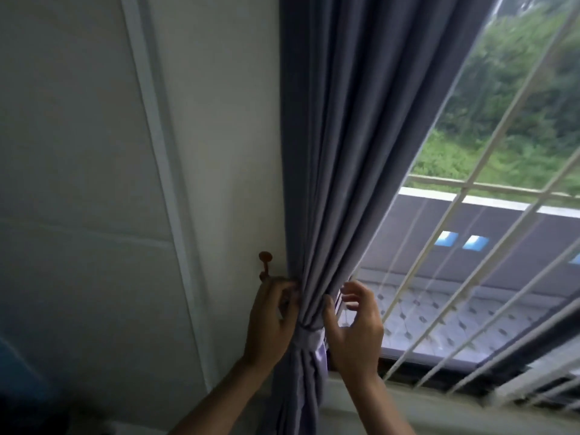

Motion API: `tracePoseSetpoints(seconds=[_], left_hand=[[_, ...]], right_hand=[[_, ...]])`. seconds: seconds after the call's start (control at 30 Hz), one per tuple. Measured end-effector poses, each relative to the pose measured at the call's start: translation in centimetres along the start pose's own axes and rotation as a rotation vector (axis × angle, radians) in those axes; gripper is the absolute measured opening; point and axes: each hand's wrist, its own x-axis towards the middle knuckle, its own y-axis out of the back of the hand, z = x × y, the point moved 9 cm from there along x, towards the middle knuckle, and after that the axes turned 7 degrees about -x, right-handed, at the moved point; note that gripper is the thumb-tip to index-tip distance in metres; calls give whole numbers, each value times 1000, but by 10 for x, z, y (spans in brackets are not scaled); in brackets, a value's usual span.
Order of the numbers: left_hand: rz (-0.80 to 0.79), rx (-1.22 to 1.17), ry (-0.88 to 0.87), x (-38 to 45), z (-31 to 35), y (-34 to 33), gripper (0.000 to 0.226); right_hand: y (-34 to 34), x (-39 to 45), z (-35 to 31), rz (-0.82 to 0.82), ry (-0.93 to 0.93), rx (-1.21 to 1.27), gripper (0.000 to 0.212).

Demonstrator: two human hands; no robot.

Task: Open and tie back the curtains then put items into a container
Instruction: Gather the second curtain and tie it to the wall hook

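Head view: the grey-purple curtain [339, 152] hangs lengthwise down the window's left edge, gathered in folds and cinched by a tieback [309, 335]. Left hand [271, 318] fingers pinch its edge near the wall hook [265, 265]; right hand [353, 328] fingers spread.

I see a pale cream plaster wall [219, 152] carrying a small brown round-headed metal hook [265, 262]; the gathered grey-purple fabric curtain [339, 152] hangs against it.
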Motion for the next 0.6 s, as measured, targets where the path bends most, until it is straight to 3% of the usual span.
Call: tracePoseSetpoints(seconds=[0.1,0.33,0.47,0.6], left_hand=[[10,-52,-30,17,17,-1,12],[-97,0,-43,34,22,-20,26],[-143,189,-66,52,28,-38,14],[-106,182,21,51,18,-40,10]], right_hand=[[8,8,-14,33,55,-14,38],[11,15,-12,19,112,-105,14],[9,25,-11,-4,116,-155,13],[10,32,-6,6,59,-208,13]])
